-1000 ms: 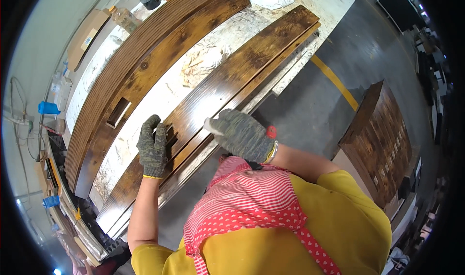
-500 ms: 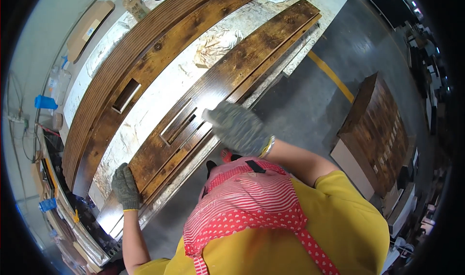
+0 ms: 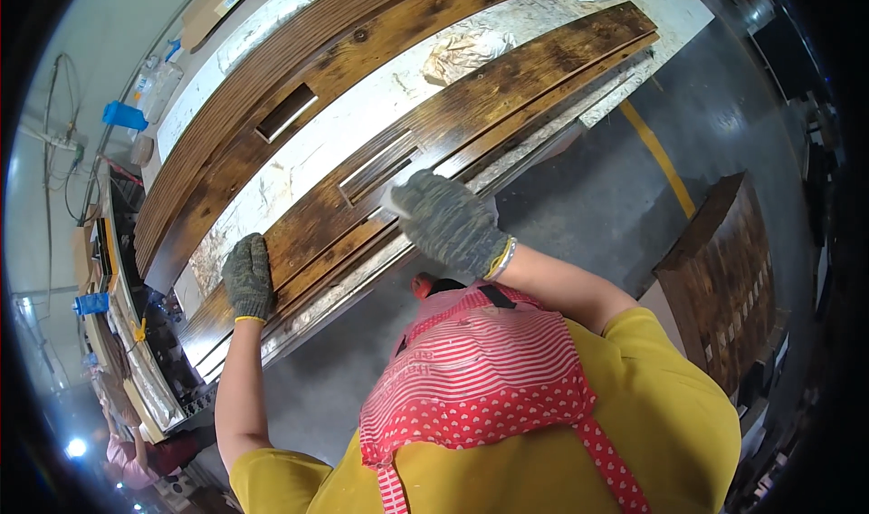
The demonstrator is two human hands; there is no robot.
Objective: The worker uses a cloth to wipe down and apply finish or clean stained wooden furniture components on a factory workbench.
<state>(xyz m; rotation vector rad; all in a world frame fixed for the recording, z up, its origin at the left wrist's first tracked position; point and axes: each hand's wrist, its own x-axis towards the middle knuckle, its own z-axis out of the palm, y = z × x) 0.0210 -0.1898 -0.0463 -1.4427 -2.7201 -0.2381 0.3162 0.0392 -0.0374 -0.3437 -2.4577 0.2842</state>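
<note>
A long brown wooden board (image 3: 534,70) with a rectangular slot lies along the near side of the white-covered table. My left hand (image 3: 247,278), in a grey-green knit glove, lies flat on the board's left part with fingers stretched out. My right hand (image 3: 448,224), gloved the same way, is at the board's near edge beside the slot. Its fingers are closed on a small whitish pad (image 3: 395,201), mostly hidden by the glove. Farther back lies a second brown board (image 3: 353,48) with a ribbed far side and a rectangular cutout.
Crumpled stained paper (image 3: 462,54) lies between the boards. A blue container (image 3: 124,115) hangs at the left by the wall. A dark wooden panel (image 3: 724,269) stands on the floor at right, past a yellow floor line (image 3: 659,156). Another person (image 3: 136,455) is at lower left.
The view has shifted, so the table sits farther right and higher in it. My right hand has moved slightly leftward along the board. My left hand stays on the board's left part.
</note>
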